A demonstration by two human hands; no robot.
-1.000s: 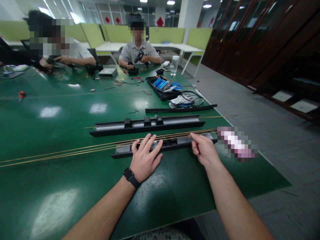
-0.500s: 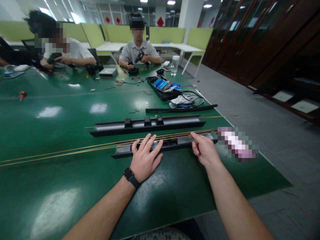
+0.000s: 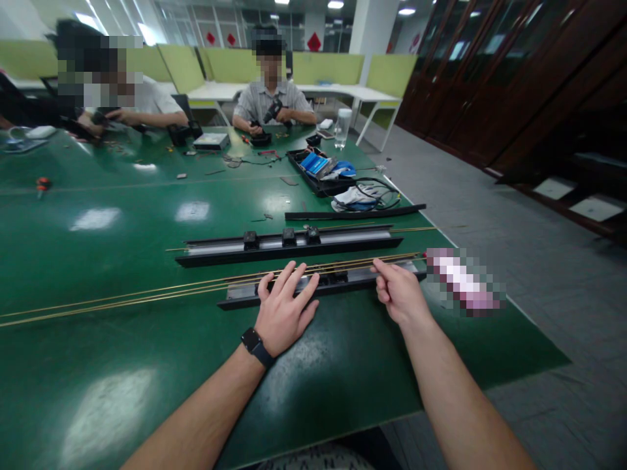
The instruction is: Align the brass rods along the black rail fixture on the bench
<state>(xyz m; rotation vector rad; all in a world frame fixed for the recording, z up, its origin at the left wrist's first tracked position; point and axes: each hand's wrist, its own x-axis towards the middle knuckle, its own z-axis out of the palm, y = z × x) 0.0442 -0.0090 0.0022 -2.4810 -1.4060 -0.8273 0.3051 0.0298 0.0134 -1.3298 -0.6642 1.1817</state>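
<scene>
You are resting your spread left hand point(image 3: 284, 310) over brass rods point(image 3: 189, 294), presumably steadying them along the nearer rail point(image 3: 345, 287), toward the right edge of the table point(image 3: 353, 365); your right hand point(image 3: 399, 290) is touching them, pinch unclear.

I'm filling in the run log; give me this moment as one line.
left hand: open over thin gold rods | right hand: curled at rods | near rail: beneath rods | far rail: beyond near rail

Both hands point(image 3: 285, 312) point(image 3: 401, 292) touch thin golden rods point(image 3: 210, 292) above a black rail point(image 3: 353, 286).
</scene>
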